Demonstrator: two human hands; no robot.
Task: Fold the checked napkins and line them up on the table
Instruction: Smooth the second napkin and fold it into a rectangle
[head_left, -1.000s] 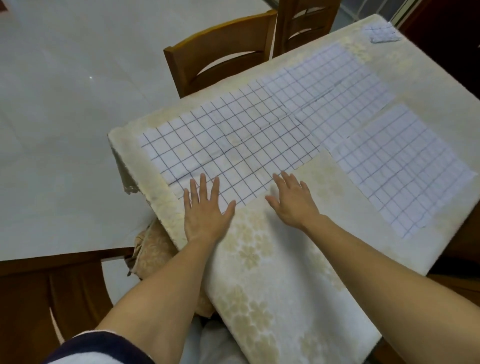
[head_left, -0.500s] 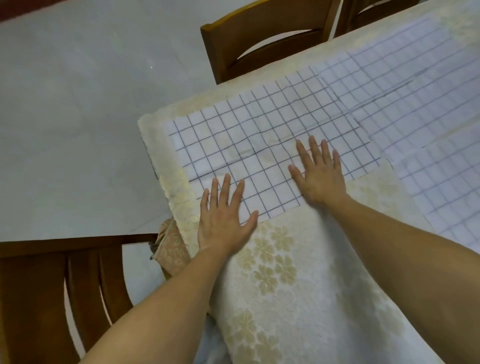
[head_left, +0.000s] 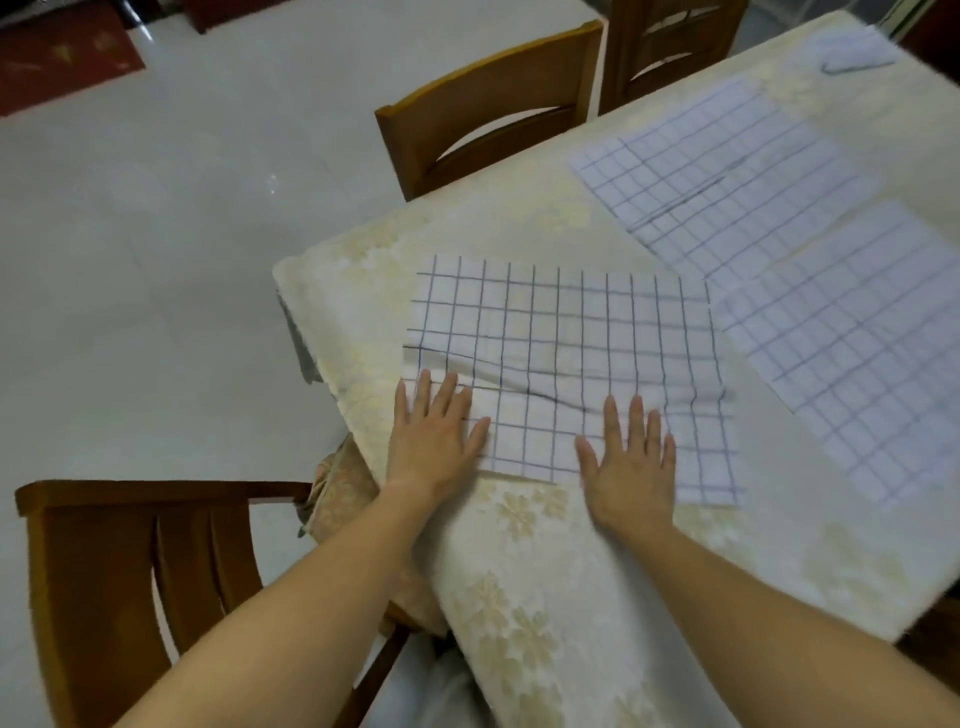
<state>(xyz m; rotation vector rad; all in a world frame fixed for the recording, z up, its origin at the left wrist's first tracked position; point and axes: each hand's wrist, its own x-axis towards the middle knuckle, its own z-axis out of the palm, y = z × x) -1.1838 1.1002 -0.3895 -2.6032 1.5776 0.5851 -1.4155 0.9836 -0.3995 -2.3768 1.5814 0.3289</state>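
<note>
Head view: we've got both hands flat on the near checked napkin (head_left: 561, 353), spread on the floral tablecloth (head_left: 545, 597) by the table's corner. Our left hand (head_left: 434, 441) presses its near-left corner, fingers straight and spread, gripping nothing. Our right hand (head_left: 631, 467) lies just as flat along the near edge. Wrinkles run between them. Beyond, right, lie a second napkin (head_left: 727, 171) and a third napkin (head_left: 857, 343), close together.

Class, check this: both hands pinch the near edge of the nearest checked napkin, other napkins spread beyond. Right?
No: the head view shows the left hand and right hand lying flat on the near edge of the nearest checked napkin, not pinching it. Other napkins lie beyond.
</note>
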